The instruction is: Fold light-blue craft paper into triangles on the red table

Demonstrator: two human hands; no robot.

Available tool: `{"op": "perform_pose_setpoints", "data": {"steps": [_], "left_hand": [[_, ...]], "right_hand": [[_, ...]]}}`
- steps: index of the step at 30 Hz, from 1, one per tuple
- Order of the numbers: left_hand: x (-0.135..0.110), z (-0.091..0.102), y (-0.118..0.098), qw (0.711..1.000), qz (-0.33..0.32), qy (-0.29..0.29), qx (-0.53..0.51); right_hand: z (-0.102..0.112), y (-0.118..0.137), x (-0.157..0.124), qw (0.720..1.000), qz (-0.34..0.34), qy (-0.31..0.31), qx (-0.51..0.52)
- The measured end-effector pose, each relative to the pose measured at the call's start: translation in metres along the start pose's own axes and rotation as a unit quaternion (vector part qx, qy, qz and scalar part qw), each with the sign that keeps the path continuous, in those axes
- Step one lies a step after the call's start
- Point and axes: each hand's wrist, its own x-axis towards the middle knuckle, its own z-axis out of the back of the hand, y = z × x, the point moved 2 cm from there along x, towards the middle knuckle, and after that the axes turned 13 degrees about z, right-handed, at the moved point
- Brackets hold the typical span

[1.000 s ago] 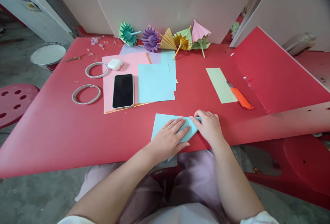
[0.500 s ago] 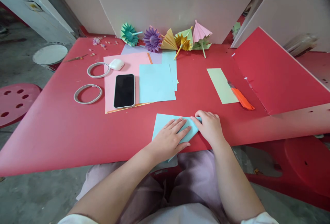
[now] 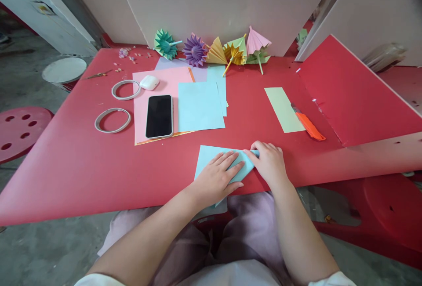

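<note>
A light blue paper sheet (image 3: 208, 156), folded over on its right side, lies at the near edge of the red table (image 3: 72, 163). My left hand (image 3: 216, 178) rests flat on the folded part with its fingers spread. My right hand (image 3: 269, 161) presses its fingertips on the fold's right corner, fingers curled and close together.
Behind lie pink and blue paper sheets (image 3: 199, 106) with a black phone (image 3: 159, 116), a white earbud case (image 3: 149, 82) and two tape rings (image 3: 112, 120). Paper umbrellas (image 3: 231, 48) line the back wall. A green strip (image 3: 283, 109) and orange cutter (image 3: 308, 124) lie right. A raised red board (image 3: 349, 88) stands right.
Almost nothing differs. My right hand's fingertips have shifted slightly along the fold's right corner; the left hand stays flat on the paper.
</note>
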Motion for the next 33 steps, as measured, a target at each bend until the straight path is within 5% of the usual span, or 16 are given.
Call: {"op": "perform_pose_setpoints", "data": {"steps": [33], "left_hand": [[0.0005,0.0001,-0.0003,1.0,0.003,0.002,0.006]], "right_hand": [[0.0039,-0.0038,-0.0049,1.0,-0.024,-0.004,0.003]]}}
